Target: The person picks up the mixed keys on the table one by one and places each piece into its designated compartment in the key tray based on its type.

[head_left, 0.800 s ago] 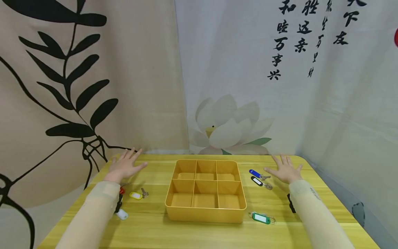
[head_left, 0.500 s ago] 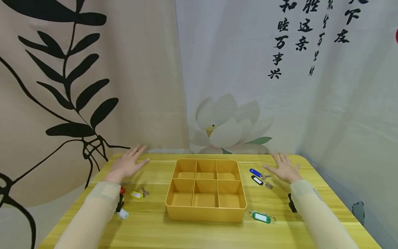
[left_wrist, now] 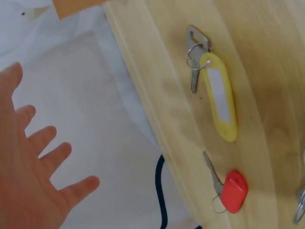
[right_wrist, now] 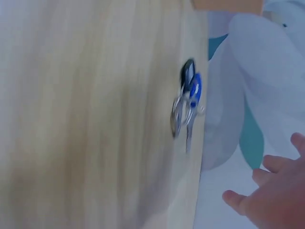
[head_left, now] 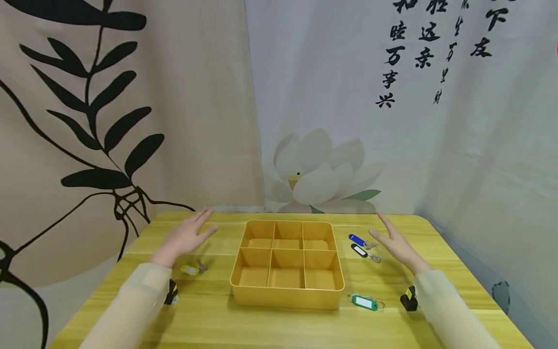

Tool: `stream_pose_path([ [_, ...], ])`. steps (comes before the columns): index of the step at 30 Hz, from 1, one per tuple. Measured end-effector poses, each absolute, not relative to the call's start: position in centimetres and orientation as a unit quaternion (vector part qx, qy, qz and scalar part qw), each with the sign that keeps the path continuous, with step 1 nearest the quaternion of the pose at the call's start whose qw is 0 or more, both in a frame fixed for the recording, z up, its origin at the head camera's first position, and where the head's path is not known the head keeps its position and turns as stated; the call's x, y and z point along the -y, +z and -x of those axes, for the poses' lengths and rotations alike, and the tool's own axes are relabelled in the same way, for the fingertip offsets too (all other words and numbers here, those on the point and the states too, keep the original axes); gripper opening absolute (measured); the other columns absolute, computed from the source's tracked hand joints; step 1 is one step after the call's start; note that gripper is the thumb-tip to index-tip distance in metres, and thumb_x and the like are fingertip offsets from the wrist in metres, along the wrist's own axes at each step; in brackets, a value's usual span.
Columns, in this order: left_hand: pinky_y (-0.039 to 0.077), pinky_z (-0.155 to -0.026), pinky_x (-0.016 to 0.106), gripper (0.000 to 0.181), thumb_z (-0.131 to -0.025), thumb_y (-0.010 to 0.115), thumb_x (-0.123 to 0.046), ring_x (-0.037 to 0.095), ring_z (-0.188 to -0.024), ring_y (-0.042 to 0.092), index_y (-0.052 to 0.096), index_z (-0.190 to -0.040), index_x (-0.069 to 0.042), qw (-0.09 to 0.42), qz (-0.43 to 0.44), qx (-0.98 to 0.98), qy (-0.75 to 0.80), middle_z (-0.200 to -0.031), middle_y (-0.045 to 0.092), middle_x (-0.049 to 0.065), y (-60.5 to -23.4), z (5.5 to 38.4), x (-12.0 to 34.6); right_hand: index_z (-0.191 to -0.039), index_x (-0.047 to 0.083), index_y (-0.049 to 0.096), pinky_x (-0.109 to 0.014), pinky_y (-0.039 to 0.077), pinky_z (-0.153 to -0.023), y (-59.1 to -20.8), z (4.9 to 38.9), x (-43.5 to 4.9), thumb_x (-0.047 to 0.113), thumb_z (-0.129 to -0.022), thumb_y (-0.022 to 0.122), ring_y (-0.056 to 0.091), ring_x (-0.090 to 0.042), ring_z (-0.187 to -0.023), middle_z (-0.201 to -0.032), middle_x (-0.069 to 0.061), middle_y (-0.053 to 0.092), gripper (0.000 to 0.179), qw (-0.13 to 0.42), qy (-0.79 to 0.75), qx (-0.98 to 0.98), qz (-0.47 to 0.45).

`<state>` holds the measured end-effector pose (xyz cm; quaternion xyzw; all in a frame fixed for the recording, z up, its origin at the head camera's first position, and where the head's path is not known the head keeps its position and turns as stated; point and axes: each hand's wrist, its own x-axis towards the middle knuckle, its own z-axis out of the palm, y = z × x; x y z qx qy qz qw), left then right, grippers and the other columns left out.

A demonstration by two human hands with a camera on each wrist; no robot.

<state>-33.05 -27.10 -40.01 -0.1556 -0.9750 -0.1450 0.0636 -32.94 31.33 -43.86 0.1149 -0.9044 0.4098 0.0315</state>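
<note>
In the head view my left hand, its fingers straight, is raised left of the yellow divided box. A yellow key tag with a key lies on the table near that wrist. The left wrist view adds a red key tag with its key, hidden behind my arm in the head view. Across the box, my right hand is up with extended fingers, holding nothing. Nearest to it lie a blue key tag and a black key tag, both with keys. A green key tag lies closer to me.
The wooden table carries the box at its middle, with several compartments facing up. Part of a metal key ring shows at the edge of the left wrist view. Printed curtains hang behind the table.
Both hands have lifted and turned more edge-on, fingers less spread; the left has shifted slightly right. The red tag and a white one by the left wrist are now covered in the head view.
</note>
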Motion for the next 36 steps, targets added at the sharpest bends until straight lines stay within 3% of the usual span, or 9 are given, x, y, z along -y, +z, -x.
stream_pose_path([
  [7,0.023,-0.104,0.068,0.072,-0.1,0.031,-0.059,0.047,-0.137,0.026,0.019,-0.156,-0.016,0.073,0.168,0.968,-0.173,-0.157,0.022,0.018,-40.6,32.1,26.0,-0.157,0.02,-0.001,-0.074,0.016,-0.101,-43.7,31.1,-30.3,0.042,-0.103,0.045,0.007,-0.049,-0.141,-0.159,-0.022,0.005,0.075,0.017,0.486,0.866,-0.114],
  [13,0.02,-0.107,0.067,0.064,-0.102,0.035,-0.053,0.044,-0.138,0.026,0.025,-0.155,-0.017,0.075,0.173,0.948,-0.256,-0.156,0.027,0.016,-41.6,31.4,25.0,-0.156,0.008,0.006,-0.072,0.015,-0.104,-43.7,30.1,-29.6,0.035,-0.105,0.043,0.012,-0.049,-0.141,-0.158,-0.024,0.011,0.069,0.015,0.531,0.835,-0.141],
  [20,0.035,-0.1,0.064,0.056,-0.102,0.044,-0.045,0.04,-0.129,0.043,0.034,-0.152,-0.02,0.065,0.153,0.898,-0.406,-0.149,0.041,0.014,-42.9,31.0,23.9,-0.155,0.002,0.013,-0.066,0.017,-0.108,-44.1,28.8,-29.6,0.033,-0.105,0.042,0.02,-0.046,-0.139,-0.156,-0.025,0.019,0.065,-0.001,0.562,0.815,-0.142],
  [27,0.048,-0.093,0.052,0.054,-0.104,0.043,-0.036,0.04,-0.126,0.047,0.034,-0.152,-0.01,0.01,0.15,0.843,-0.516,-0.147,0.042,0.02,-43.7,30.6,22.8,-0.154,0.002,0.017,-0.063,0.025,-0.107,-44.7,27.7,-29.7,0.03,-0.105,0.042,0.027,-0.044,-0.137,-0.153,-0.025,0.026,0.061,-0.005,0.568,0.811,-0.137],
  [36,0.044,-0.095,0.059,0.054,-0.106,0.041,-0.03,0.048,-0.125,0.044,0.03,-0.151,-0.003,-0.026,0.159,0.787,-0.596,-0.147,0.036,0.027,-44.9,30.1,22.2,-0.15,-0.003,0.027,-0.063,0.029,-0.105,-45.5,26.7,-29.7,0.028,-0.106,0.041,0.03,-0.046,-0.135,-0.148,-0.028,0.033,0.055,-0.015,0.58,0.805,-0.121],
])
